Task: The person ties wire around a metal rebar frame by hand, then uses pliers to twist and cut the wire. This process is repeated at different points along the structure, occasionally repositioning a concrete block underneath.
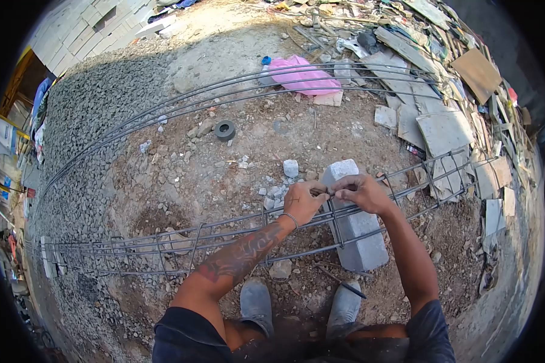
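A: Rebar cage (224, 239), lying across a concrete block (354, 227) on the dirt, and both sets of fingertips are pinched together on a thin tie wire (328, 192) at the top bar.

B: Left hand (303, 202) and right hand (360, 192) almost touching there. Looks like mid-tie on a stirrup (336, 221) joint; next calls for a tight twist, I'd judge. Loose bars (236, 91) lie beyond.

Sunlit dirt ground (272, 139), gravel (91, 121), rubble pile (442, 66)
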{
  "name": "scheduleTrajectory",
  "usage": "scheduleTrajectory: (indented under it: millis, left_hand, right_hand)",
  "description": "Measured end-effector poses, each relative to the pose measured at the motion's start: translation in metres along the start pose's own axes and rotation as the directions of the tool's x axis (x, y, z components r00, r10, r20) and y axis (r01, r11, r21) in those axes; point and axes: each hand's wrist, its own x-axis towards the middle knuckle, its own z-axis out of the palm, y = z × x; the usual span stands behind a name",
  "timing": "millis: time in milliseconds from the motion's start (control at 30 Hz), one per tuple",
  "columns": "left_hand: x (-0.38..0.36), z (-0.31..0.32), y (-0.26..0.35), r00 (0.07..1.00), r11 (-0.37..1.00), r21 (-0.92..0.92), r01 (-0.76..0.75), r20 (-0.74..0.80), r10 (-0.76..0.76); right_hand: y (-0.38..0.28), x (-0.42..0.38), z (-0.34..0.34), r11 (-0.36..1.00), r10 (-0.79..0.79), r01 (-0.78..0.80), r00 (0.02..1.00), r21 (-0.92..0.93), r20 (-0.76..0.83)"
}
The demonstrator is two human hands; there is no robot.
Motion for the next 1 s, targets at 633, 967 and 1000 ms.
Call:
scheduleTrajectory:
  millis: [633, 967, 1000]
  left_hand:
    - [-0.017, 0.015, -0.002, 0.912, 0.917, 0.221, -0.331, -0.172, 0.371]
    - [0.003, -0.01, 0.012, 0.984, 0.986, -0.049, 0.158, 0.09, -0.153]
    - [0.008, -0.006, 0.0, 0.984, 0.986, -0.05, 0.16, 0.091, -0.155]
  right_hand:
    - [-0.008, 0.043, 0.005, 0.902, -0.137, 0.115, 0.99, -0.417, -0.024]
    - [-0.031, 0.044, 0.012, 0.838, -0.134, 0.04, 0.982, -0.544, -0.134]
    - [-0.039, 0.04, 0.011, 0.899, -0.003, -0.057, 0.991, -0.435, -0.137]
